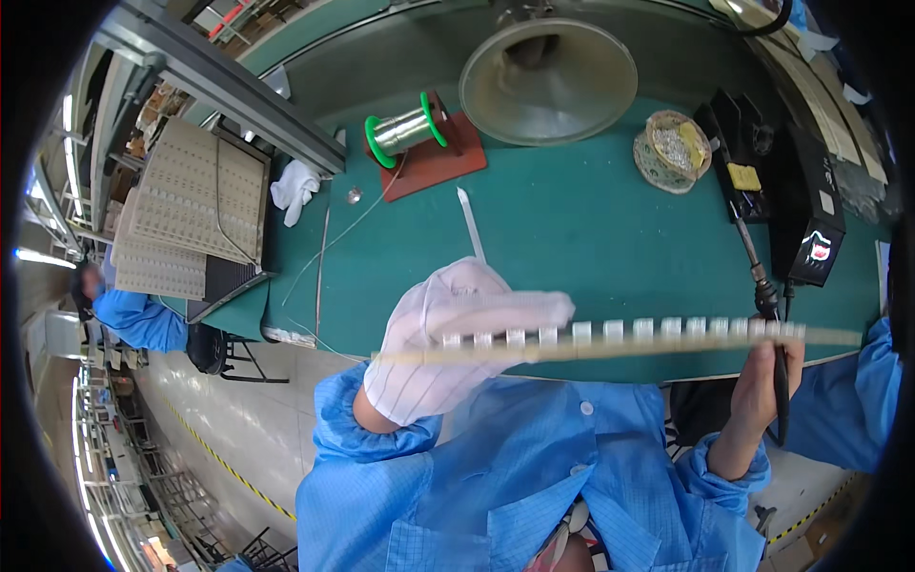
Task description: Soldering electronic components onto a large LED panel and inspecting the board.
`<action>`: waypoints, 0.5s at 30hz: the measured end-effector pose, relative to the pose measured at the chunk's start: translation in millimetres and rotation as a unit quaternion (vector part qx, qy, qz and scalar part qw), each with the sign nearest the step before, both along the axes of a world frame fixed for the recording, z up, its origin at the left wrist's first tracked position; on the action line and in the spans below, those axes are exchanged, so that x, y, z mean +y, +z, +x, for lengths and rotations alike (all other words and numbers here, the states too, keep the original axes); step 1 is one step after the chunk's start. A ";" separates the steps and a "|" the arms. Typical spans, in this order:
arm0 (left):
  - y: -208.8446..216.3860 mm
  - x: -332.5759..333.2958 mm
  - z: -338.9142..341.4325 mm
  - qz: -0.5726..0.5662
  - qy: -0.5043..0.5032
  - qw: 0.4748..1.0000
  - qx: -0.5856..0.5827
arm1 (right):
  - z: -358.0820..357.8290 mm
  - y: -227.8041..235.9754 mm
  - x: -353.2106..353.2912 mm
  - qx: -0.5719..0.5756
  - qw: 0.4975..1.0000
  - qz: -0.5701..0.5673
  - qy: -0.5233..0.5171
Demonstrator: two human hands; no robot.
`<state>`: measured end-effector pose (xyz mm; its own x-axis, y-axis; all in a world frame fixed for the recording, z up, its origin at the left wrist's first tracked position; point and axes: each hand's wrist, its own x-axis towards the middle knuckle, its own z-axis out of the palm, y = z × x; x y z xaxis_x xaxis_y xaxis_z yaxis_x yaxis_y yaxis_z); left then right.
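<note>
Brd (pixel 610 348) edge-on, long axis ~L-R, wht blocks (pixel 643 328) facing away

- A green worktop with a smooth matt surface (pixel 562 229) spans the middle of the frame.
- A dull grey-green upright panel (pixel 400 74) stands behind it, at the top.
- A thick grey metal beam (pixel 224 91) runs diagonally across the upper left.
- A pale, glossy tiled floor (pixel 267 405) fills the lower left, crossed by yellow-and-black striped tape (pixel 235 469).
- A black-legged stool (pixel 255 368) stands below the worktop's left end.
- Long, crowded shelves (pixel 124 467) line the lower left.
- A bright white light strip (pixel 45 257) glows at the left rim.
</note>
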<state>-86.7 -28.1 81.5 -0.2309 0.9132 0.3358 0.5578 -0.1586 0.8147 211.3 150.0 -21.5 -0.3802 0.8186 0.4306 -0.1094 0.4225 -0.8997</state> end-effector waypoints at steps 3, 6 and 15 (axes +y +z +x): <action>-12.9 -0.7 -21.6 0.087 -0.124 0.988 0.011 | -16.4 2.6 -2.2 0.045 0.997 0.030 0.056; -18.3 0.0 -20.0 0.108 -0.050 0.978 0.174 | -27.2 15.0 -9.9 0.005 0.995 0.091 0.048; -42.1 -4.9 -22.9 0.066 0.033 0.977 0.202 | -26.2 14.1 -6.8 -0.062 0.986 0.141 0.062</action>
